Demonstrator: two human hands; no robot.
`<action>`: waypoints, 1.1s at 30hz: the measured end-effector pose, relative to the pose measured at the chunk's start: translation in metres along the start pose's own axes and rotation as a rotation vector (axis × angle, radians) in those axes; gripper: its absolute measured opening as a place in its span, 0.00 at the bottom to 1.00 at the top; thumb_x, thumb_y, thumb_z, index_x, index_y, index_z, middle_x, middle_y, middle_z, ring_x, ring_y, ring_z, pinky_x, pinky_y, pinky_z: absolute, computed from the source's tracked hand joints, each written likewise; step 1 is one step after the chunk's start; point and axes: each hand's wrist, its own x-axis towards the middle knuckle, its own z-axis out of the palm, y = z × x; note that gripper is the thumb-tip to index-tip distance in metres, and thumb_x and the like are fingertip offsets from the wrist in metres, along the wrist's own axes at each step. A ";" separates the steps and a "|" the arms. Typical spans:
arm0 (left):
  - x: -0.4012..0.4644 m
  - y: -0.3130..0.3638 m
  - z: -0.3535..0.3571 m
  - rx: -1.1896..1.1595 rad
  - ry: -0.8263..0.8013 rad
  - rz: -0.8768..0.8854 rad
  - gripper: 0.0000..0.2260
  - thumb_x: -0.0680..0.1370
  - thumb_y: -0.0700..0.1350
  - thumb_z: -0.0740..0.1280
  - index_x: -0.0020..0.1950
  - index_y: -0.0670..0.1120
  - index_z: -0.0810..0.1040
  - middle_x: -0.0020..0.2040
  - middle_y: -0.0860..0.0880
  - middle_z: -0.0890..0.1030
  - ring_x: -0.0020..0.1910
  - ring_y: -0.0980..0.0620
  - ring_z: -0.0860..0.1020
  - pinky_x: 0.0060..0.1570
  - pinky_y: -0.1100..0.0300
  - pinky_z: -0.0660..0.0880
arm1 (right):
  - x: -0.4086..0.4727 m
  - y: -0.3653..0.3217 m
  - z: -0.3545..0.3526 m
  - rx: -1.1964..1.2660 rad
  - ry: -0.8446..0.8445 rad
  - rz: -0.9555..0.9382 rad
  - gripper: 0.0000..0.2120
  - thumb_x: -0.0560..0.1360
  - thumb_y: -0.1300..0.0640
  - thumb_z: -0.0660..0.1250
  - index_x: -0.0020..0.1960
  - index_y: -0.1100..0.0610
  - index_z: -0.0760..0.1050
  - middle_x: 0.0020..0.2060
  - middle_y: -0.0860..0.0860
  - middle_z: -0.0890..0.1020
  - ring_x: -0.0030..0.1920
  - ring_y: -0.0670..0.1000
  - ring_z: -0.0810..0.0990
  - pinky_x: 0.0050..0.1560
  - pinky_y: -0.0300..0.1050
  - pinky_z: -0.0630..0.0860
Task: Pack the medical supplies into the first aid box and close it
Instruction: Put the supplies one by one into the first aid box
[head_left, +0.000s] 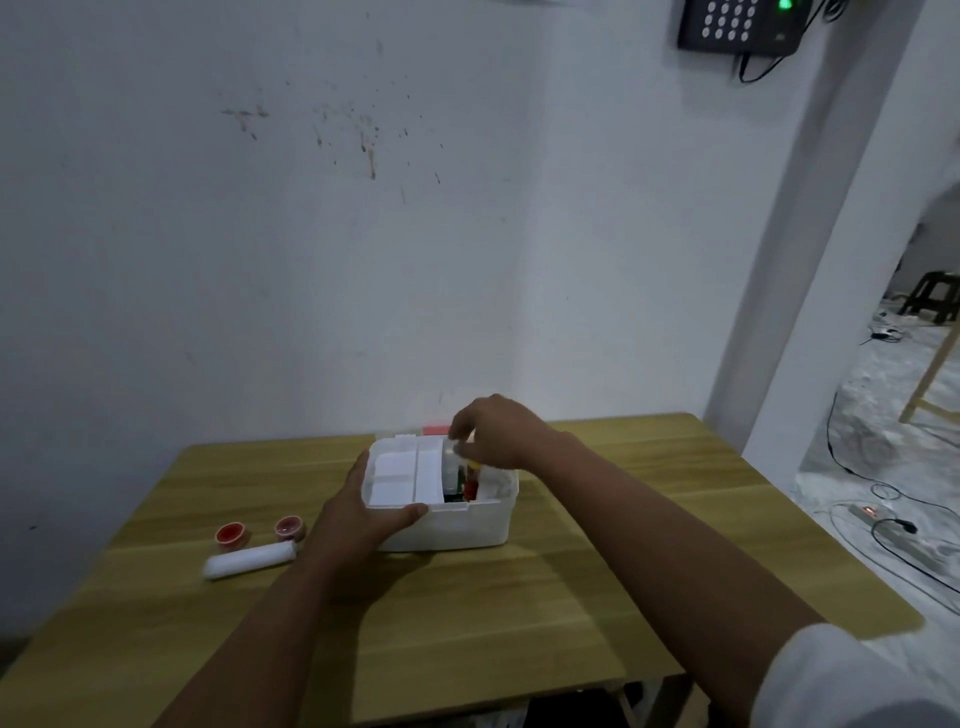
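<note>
We are mid-pack. The first aid box (457, 525) sits near the middle of the table (597, 571), toward its far edge, with its top open; a white divided tray (402, 475) fills its left part. Our left hand (358, 514) clasps the box's near-left corner, thumb along the front rim and fingers curled over the left wall, bracing it. Our right hand (493, 434) hovers over the right part of the box, fingertips pinched narrow on a small clear item (449, 448); what it is we cannot tell. Beneath it, packed supplies show red and yellow.

Toward the table's left edge, well apart from the box, lie a white roll (249, 564) and two red-centred tape rolls (230, 535) just beyond it. We judge these remain to be packed. Next we would need to seat the pinched item, fetch those three, then shut the lid, which we cannot clearly make out.
</note>
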 end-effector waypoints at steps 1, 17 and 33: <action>-0.002 0.003 0.000 -0.016 -0.002 0.005 0.47 0.67 0.59 0.80 0.80 0.60 0.58 0.72 0.55 0.71 0.65 0.51 0.71 0.58 0.50 0.76 | -0.004 0.008 -0.003 0.105 0.056 0.020 0.16 0.78 0.48 0.72 0.63 0.54 0.83 0.57 0.50 0.86 0.53 0.49 0.83 0.58 0.49 0.81; -0.019 -0.052 -0.091 0.897 0.227 -0.153 0.21 0.77 0.61 0.64 0.67 0.54 0.81 0.66 0.50 0.79 0.63 0.45 0.76 0.58 0.49 0.73 | -0.042 0.067 0.074 0.733 -0.037 0.183 0.53 0.55 0.36 0.87 0.75 0.39 0.68 0.64 0.39 0.81 0.62 0.44 0.81 0.64 0.52 0.81; 0.029 -0.063 -0.098 0.572 0.018 -0.340 0.14 0.73 0.59 0.72 0.50 0.51 0.87 0.49 0.52 0.85 0.50 0.51 0.81 0.50 0.55 0.79 | -0.042 0.069 0.073 0.708 -0.073 0.220 0.63 0.55 0.35 0.86 0.82 0.43 0.58 0.71 0.41 0.75 0.68 0.49 0.76 0.67 0.51 0.78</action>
